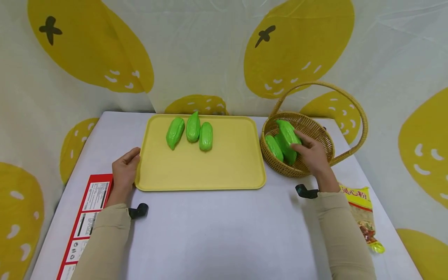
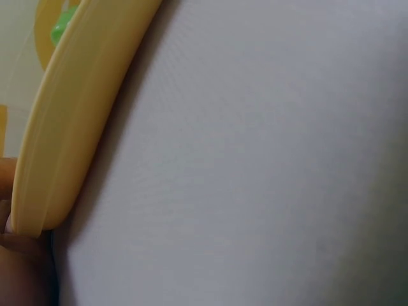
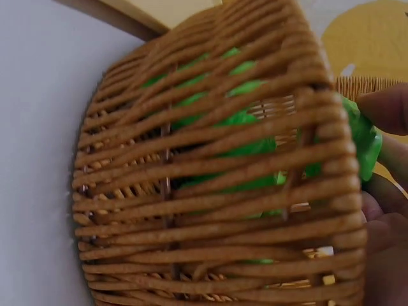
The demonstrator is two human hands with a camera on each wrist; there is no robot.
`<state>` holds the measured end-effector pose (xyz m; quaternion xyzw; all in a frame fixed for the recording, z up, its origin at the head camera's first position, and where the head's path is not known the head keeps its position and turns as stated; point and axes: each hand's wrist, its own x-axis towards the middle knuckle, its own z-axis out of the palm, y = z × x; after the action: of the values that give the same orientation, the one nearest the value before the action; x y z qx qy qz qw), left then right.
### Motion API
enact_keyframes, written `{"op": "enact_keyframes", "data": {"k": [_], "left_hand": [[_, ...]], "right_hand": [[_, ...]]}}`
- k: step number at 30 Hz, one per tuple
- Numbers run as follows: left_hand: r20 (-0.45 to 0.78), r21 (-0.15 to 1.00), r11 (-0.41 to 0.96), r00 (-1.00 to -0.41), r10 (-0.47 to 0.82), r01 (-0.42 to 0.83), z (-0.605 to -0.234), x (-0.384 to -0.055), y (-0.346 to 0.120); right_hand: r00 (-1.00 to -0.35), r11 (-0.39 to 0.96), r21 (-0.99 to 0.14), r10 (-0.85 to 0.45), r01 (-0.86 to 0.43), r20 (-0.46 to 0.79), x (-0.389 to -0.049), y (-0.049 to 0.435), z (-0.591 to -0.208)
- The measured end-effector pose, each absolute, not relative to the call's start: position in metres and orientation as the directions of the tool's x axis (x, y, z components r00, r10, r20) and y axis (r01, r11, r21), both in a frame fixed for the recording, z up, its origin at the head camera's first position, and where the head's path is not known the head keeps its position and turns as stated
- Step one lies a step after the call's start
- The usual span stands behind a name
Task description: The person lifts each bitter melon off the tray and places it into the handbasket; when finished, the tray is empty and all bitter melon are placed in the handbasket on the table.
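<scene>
In the head view, my right hand (image 1: pixel 311 153) reaches over the wicker basket (image 1: pixel 320 136) and grips a glossy green star fruit (image 1: pixel 288 132) between thumb and fingers. More star fruits (image 1: pixel 274 147) lie beneath and beside it in the basket. The right wrist view shows green through the woven wall, with fingertips (image 3: pixel 386 108) on the fruit above the rim. My left hand (image 1: pixel 125 169) holds the left edge of the yellow tray (image 1: pixel 199 171); in the left wrist view its fingers pinch the tray's rim (image 2: pixel 38 146). Three star fruits (image 1: pixel 193 127) lie toward the back of the tray.
A red and white box (image 1: pixel 87 217) lies under the left forearm. Beside the right forearm is a yellow printed food packet (image 1: pixel 362 214). The basket's tall handle (image 1: pixel 362 112) arches to the right. A curtain (image 1: pixel 196 50) with yellow fruit prints hangs behind the white table (image 1: pixel 217 233).
</scene>
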<state>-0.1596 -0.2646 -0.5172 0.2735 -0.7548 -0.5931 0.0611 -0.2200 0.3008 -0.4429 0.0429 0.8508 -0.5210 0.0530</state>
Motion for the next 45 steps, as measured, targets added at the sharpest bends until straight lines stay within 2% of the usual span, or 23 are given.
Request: {"op": "enact_keyframes", "data": {"k": [13,33,45], "left_hand": [[-0.245,0.922,0.152,-0.841,-0.482,-0.356,-0.519,-0.162,-0.264],[-0.249,0.920,0.145,-0.829,-0.501,-0.364,-0.520,-0.161,-0.264],[-0.247,0.926,0.125,-0.824,-0.510,-0.355,-0.518,-0.162,-0.263]], "right_hand": [[-0.987,0.454,-0.876,0.070,0.162,-0.147,-0.225,0.310,-0.450],[-0.934,0.423,-0.876,0.348,0.231,-0.079,-0.245,0.322,-0.460],[-0.943,0.449,-0.875,0.330,0.183,-0.028,-0.248,0.321,-0.461]]}}
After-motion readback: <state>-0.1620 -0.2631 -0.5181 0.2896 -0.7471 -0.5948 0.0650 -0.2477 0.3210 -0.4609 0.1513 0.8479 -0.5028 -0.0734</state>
